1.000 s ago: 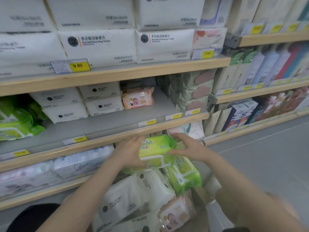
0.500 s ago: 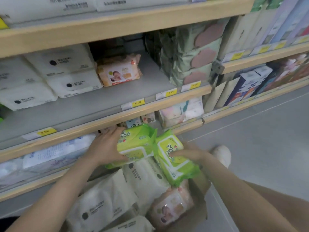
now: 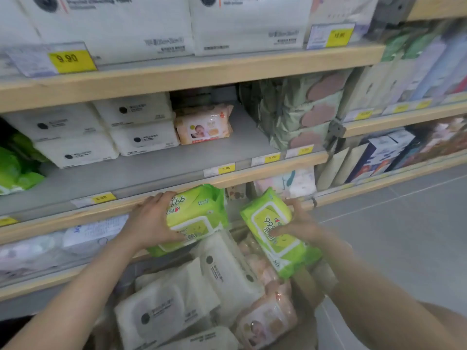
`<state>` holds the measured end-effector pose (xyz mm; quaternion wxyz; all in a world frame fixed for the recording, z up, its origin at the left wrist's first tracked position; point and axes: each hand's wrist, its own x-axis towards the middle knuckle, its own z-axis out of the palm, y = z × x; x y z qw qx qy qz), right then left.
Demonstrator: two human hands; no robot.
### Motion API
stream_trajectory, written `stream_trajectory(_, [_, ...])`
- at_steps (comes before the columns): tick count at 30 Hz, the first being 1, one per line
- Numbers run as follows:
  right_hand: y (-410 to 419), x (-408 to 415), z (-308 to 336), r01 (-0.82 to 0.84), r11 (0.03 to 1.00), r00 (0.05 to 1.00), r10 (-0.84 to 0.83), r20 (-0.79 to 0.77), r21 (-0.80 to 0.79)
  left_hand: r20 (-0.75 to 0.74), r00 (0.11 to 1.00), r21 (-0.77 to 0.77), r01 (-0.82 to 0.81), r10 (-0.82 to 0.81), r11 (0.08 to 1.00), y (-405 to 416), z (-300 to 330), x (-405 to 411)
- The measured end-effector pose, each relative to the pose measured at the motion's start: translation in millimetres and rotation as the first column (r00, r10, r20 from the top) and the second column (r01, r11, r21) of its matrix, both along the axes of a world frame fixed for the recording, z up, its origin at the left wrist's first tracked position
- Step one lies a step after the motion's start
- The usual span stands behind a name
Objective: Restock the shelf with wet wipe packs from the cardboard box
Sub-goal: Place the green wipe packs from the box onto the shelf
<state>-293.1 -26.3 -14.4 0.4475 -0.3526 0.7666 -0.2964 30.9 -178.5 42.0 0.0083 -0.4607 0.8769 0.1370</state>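
Green packs (image 3: pixel 194 215) (image 3: pixel 278 231) now apart — raised from box (image 3: pixel 305 286).

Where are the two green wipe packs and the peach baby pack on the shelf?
left green pack (image 3: pixel 194 218), head view, front face
right green pack (image 3: pixel 275 231), head view, white lid label
peach baby pack (image 3: pixel 204 125), head view, front picture

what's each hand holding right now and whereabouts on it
The left hand grips a green wipe pack by its left end. The right hand grips a second green pack along its right edge.
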Motion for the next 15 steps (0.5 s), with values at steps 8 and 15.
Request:
stream_trajectory(8, [-75, 67, 94, -0.387, 0.912, 0.889, 0.331, -0.316, -0.134, 0.009, 0.971, -0.124, -0.235, 0.238, 0.964, 2, 49, 124])
stream_trajectory(15, [-171, 195, 125, -0.691, 0.704, 0.680, 0.555, -0.480, -0.166, -0.040, 0.837, -0.148, -0.546, 0.546, 0.825, 14, 54, 251])
